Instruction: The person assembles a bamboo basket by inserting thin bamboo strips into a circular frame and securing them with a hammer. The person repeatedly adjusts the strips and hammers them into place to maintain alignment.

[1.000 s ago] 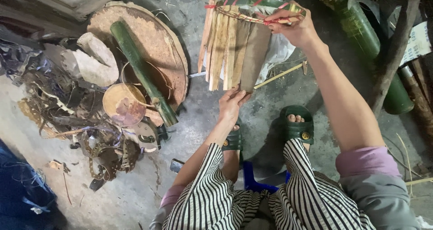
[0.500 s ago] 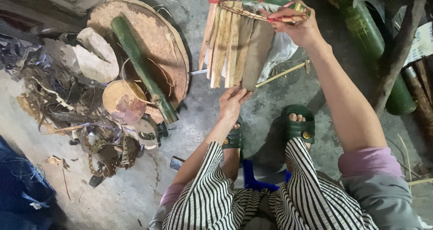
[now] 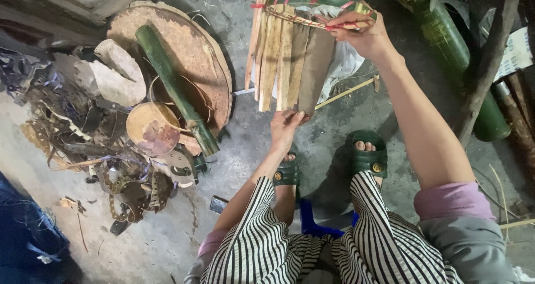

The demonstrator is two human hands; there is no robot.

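My right hand point(image 3: 363, 34) grips the green rim of a bamboo slat frame point(image 3: 290, 55) bound with red and yellow ties, holding it up in front of me. Several tan bamboo slats hang down from that rim side by side. My left hand point(image 3: 285, 127) pinches the lower end of one of the middle slats from below. Both my feet in green sandals point(image 3: 369, 155) rest on the concrete floor under the frame.
A green bamboo pole point(image 3: 173, 89) lies across a round woven tray point(image 3: 195, 50) at the left, beside a pile of scraps and straps point(image 3: 111, 161). Thick green bamboo stems point(image 3: 451, 50) lie at the right. A dark phone point(image 3: 218, 204) lies by my left knee.
The slat frame has shifted slightly right and lower in view with my right hand. My left hand has risen a little and now grips a slat's lower end.
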